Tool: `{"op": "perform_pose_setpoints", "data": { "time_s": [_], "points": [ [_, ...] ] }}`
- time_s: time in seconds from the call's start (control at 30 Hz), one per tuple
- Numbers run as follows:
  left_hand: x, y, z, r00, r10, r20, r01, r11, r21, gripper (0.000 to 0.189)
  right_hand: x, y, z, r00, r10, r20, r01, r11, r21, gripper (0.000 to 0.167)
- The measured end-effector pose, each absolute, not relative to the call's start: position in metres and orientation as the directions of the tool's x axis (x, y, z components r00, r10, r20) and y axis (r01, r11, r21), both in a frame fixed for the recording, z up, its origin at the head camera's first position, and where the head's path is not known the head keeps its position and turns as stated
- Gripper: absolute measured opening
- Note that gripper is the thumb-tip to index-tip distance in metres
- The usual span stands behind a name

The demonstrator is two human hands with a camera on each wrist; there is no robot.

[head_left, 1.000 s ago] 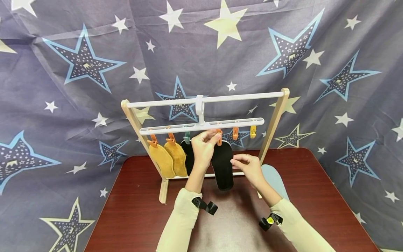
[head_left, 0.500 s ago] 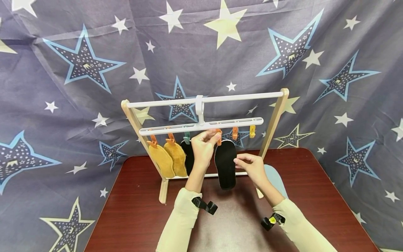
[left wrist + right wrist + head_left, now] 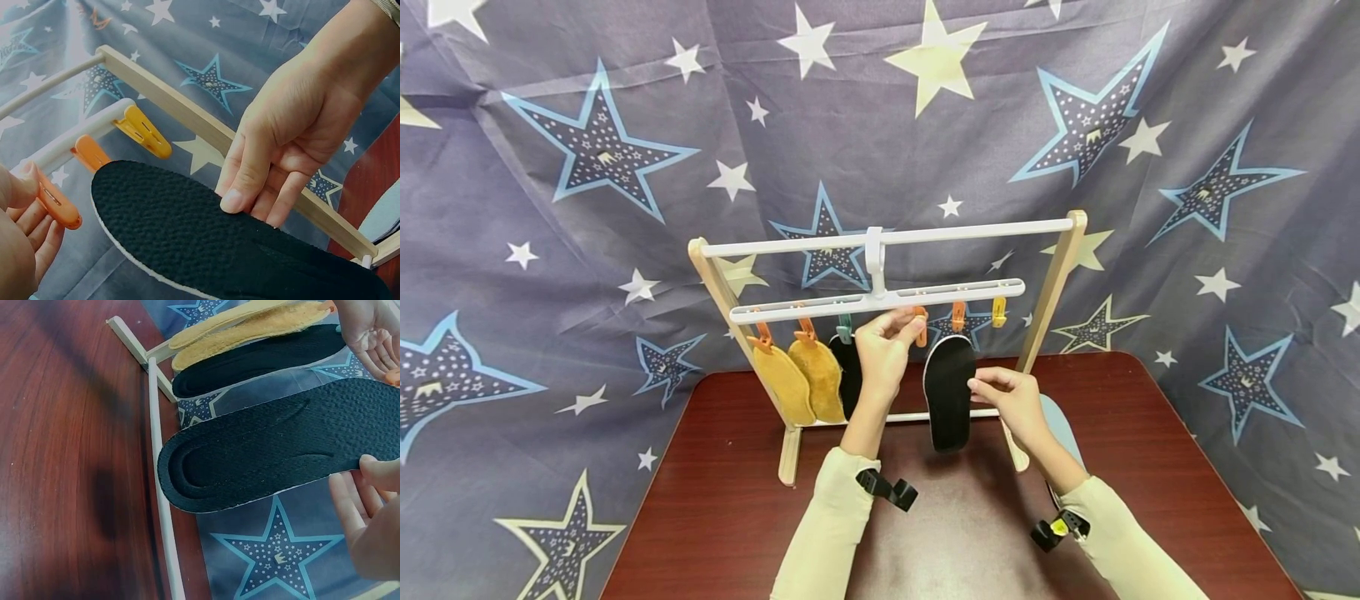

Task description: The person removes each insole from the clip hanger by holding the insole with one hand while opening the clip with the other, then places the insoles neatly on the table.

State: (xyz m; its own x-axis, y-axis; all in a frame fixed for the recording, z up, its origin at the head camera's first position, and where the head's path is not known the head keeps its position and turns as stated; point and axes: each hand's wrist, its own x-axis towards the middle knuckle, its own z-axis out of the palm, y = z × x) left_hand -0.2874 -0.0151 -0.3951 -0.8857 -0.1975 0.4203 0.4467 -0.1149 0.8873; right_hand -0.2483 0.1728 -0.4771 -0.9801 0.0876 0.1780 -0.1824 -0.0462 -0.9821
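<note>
My right hand [image 3: 1009, 402] pinches a black insole [image 3: 949, 396] by its right edge, between thumb and fingers. The insole hangs upright below the white hanger [image 3: 820, 310], its rounded top apart from the orange clip that my left hand [image 3: 883, 346] pinches. In the left wrist view that orange clip [image 3: 58, 199] sits between thumb and fingers, with nothing visible in it. Two yellow insoles [image 3: 784, 383] hang from orange clips on the left. Beside them another black insole [image 3: 847, 375] hangs from a green clip [image 3: 845, 325], partly hidden behind my left hand.
Another orange clip [image 3: 958, 315] and a yellow clip [image 3: 999, 311] hang at the hanger's right end. A wooden rack [image 3: 1051, 287] with white bars carries the hanger. A light blue insole-like piece [image 3: 1062, 429] lies on the red-brown table [image 3: 722, 475] behind my right forearm.
My right hand has moved to the right with the black insole, whose top has come away from beneath the pinched orange clip. My left hand has stayed on that clip.
</note>
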Motion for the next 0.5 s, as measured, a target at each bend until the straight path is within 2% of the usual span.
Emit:
{"op": "perform_pose_setpoints", "data": {
  "time_s": [0.5],
  "points": [
    [-0.284, -0.015, -0.394, -0.904, -0.189, 0.383, 0.405, -0.094, 0.909, 0.021, -0.245, 0.193, -0.482, -0.982, 0.095, 0.165, -0.173, -0.079, -0.982, 0.026]
  ]
}}
